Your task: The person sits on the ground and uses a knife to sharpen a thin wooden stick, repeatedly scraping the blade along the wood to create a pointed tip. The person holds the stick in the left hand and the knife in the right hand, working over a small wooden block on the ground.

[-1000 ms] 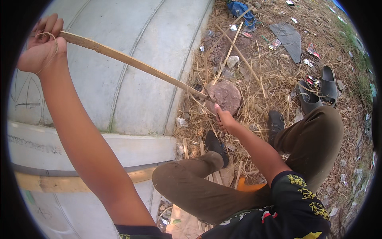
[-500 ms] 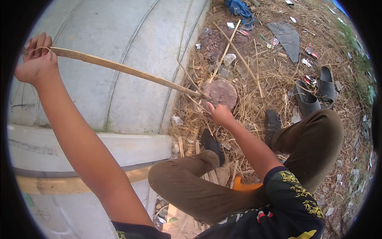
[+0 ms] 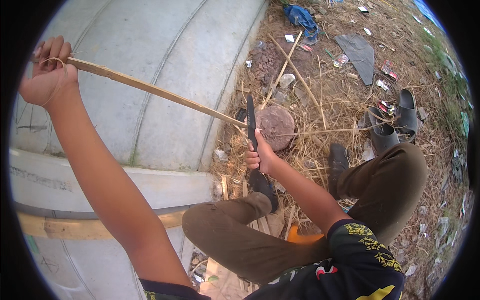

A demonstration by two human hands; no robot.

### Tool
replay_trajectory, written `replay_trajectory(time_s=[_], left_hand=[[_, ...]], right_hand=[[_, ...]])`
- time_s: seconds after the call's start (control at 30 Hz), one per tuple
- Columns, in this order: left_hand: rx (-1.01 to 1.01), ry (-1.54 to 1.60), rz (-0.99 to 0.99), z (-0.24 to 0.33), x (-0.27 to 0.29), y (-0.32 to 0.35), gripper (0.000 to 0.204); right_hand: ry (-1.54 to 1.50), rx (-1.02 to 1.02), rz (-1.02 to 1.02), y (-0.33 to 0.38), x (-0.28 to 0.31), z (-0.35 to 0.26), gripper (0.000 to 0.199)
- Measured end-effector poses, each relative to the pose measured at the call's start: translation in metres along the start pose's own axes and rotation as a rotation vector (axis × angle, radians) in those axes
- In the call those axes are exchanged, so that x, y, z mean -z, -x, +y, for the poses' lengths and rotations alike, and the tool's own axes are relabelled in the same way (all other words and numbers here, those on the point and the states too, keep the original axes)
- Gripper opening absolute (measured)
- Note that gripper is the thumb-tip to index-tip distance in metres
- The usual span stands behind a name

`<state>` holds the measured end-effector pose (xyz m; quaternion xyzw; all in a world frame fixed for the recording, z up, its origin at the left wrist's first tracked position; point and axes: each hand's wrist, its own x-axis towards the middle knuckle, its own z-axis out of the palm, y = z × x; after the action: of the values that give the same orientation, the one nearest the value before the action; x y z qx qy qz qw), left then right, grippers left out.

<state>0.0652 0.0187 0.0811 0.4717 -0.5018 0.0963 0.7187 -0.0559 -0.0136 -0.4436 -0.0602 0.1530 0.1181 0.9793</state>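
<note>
My left hand (image 3: 51,75), at the upper left, is closed round one end of a long bamboo strip (image 3: 150,91). Thin loose fibres hang about its fingers. The strip runs down to the right, its far end at a round reddish stone (image 3: 274,125). In my right hand (image 3: 261,154), fingers wrapped round the handle, is a knife with a dark blade (image 3: 251,116). Its blade points away from me and crosses the strip's far end; whether they touch I cannot tell. A thin sliver (image 3: 327,131) stretches from the stone toward the sandals.
Grey sandals (image 3: 395,122) lie right of the stone. Beyond it, two sticks (image 3: 300,77) cross on straw-strewn ground, near a blue plastic piece (image 3: 301,19) and scattered litter. A pale curved concrete surface (image 3: 185,65) fills the left. Something orange (image 3: 302,235) shows beneath my legs.
My right hand has turned and drawn back slightly to the left, bringing the knife blade into plain view. A thin sliver now lies right of the stone. The left hand keeps its hold.
</note>
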Motion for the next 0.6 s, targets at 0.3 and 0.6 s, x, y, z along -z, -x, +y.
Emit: replay_trajectory(time_s=[0.3,0.6], left_hand=[[-0.039,-0.36,0.432,0.024,0.036,0.031,0.03],[-0.089,-0.339,0.599,0.102,0.187,0.116,0.04]], right_hand=[[1.339,0.498,0.813,0.007,0.072,-0.009,0.072],[1.4,0.559,1.274,0.07,0.15,-0.071,0.051]])
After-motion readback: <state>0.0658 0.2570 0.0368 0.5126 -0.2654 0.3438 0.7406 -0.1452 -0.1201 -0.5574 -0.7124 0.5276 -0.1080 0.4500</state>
